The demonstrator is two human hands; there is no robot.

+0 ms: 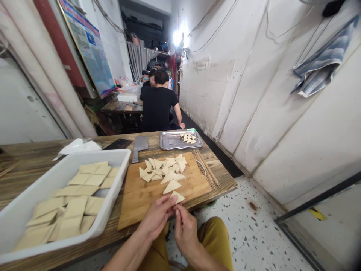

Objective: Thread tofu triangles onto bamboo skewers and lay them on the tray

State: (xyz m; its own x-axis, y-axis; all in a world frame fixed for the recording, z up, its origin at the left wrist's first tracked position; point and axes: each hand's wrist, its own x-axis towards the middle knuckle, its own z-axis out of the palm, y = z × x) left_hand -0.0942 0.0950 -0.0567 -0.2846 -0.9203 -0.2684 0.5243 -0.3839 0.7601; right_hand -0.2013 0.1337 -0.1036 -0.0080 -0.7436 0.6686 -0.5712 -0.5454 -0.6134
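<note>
My left hand (pixel 158 215) pinches a pale triangle of what looks like dried tofu (pixel 177 197) between thumb and fingers, at the near edge of a wooden cutting board (pixel 135 205). Close beside it, my right hand (pixel 186 227) is closed in a pinch just below the triangle; whatever thin thing it holds is hidden. A loose tofu triangle (pixel 172 186) lies on the board just beyond my fingers. Behind that, several more triangles (pixel 160 167) form a pile. Thin wooden skewers (pixel 210 171) lie along the board's right edge.
A white plastic tub (pixel 124 160) with stacked tofu sheets (pixel 75 209) stands at left. Behind the board are a cleaver (pixel 140 146) and a metal tray (pixel 169 141) holding skewered triangles (pixel 188 138). Farther off, a person in black (pixel 159 107) sits with their back turned.
</note>
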